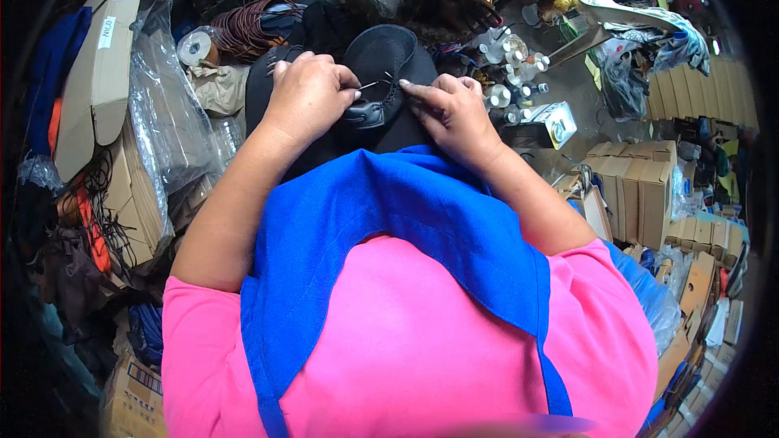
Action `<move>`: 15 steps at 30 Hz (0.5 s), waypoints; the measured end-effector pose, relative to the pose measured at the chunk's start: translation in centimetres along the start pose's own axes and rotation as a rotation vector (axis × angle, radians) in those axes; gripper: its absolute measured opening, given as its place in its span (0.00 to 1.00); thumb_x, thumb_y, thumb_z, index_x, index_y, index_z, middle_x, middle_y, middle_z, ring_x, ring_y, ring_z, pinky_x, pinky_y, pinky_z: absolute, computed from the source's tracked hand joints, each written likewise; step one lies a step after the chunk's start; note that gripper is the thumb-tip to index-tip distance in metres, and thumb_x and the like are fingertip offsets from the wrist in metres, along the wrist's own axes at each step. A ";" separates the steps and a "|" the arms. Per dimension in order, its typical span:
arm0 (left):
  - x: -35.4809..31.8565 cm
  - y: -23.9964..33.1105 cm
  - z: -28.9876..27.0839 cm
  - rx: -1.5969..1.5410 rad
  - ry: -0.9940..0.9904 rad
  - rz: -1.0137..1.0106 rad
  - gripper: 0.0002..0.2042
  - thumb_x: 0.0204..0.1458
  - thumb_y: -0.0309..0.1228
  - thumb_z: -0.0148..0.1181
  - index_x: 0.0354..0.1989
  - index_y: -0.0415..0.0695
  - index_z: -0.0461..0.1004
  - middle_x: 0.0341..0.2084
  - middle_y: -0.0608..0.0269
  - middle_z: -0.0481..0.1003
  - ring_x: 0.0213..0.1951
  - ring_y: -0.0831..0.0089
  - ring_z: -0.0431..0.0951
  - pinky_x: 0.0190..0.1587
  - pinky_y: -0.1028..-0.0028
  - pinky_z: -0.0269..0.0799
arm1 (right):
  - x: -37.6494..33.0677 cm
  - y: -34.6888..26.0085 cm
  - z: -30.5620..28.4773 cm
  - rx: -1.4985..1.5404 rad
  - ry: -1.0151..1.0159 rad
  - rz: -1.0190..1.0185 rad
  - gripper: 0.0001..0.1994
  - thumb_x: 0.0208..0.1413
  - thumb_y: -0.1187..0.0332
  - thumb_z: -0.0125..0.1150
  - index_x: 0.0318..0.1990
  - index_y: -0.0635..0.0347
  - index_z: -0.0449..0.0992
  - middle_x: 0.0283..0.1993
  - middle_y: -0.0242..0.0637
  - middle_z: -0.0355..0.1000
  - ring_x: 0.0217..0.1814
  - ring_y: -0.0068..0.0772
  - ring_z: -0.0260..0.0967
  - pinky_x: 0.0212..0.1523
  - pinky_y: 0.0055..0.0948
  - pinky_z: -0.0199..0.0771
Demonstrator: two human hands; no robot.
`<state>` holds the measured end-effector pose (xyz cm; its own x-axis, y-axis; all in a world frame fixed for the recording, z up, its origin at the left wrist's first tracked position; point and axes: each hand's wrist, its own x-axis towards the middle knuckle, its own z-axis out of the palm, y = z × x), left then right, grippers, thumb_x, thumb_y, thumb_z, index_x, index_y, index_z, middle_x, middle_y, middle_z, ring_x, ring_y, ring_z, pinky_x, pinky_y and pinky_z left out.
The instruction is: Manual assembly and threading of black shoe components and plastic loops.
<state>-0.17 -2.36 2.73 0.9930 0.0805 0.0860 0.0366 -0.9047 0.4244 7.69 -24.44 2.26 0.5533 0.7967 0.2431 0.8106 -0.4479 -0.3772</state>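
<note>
A black shoe [379, 50] rests on my lap between my two hands, with a row of lacing or stitching along its right inner edge and a shiny dark piece at its near end. My left hand [312, 99] is closed, thumb and forefinger pinching a thin metal needle [371, 84] that points right, toward the stitched edge. On the other side, my right hand [456, 116] has its fingers curled in, the forefinger and thumb at the shoe's right edge. Any thread is too fine to make out.
Coiled brown cord [253, 26] and a white spool [195, 48] lie at the far left. Several white bottles [511, 61] and a tin can [555, 124] stand right of my right hand. Cardboard boxes [637, 182] are stacked at the right; plastic-wrapped cardboard [166, 105] leans at the left.
</note>
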 end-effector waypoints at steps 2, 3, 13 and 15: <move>0.3 -0.2 -0.2 -0.055 -0.071 -0.038 0.08 0.42 0.36 0.63 0.31 0.51 0.82 0.28 0.63 0.75 0.41 0.63 0.72 0.43 0.61 0.63 | 0.2 0.3 -0.3 0.068 -0.092 0.077 0.16 0.50 0.69 0.61 0.49 0.46 0.77 0.28 0.34 0.63 0.33 0.34 0.62 0.43 0.34 0.56; 0.5 -0.3 -0.2 -0.111 -0.140 -0.081 0.09 0.43 0.38 0.62 0.32 0.53 0.82 0.31 0.64 0.76 0.44 0.63 0.72 0.46 0.59 0.61 | 0.3 0.4 -0.3 0.069 -0.091 0.077 0.16 0.50 0.69 0.61 0.49 0.46 0.77 0.28 0.34 0.63 0.33 0.34 0.62 0.43 0.34 0.56; 0.6 -0.8 1.0 -0.775 -0.125 -0.108 0.09 0.42 0.26 0.64 0.35 0.47 0.81 0.27 0.63 0.72 0.33 0.68 0.74 0.39 0.73 0.68 | 1.0 2.0 -0.5 0.318 -0.167 0.150 0.15 0.50 0.73 0.61 0.47 0.48 0.78 0.28 0.33 0.63 0.35 0.29 0.62 0.36 0.27 0.63; 1.1 -1.4 1.3 -0.687 -0.049 0.030 0.10 0.43 0.22 0.63 0.36 0.48 0.81 0.27 0.65 0.68 0.33 0.71 0.71 0.39 0.76 0.66 | 1.9 2.9 -1.0 0.509 -0.282 0.221 0.16 0.52 0.76 0.57 0.48 0.49 0.78 0.31 0.30 0.64 0.38 0.24 0.63 0.41 0.21 0.64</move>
<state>1.01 -1.56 1.09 0.9970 0.0260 0.0726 -0.0541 -0.4343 0.8991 11.26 -24.65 2.49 0.5693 0.8149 -0.1084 0.4517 -0.4203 -0.7870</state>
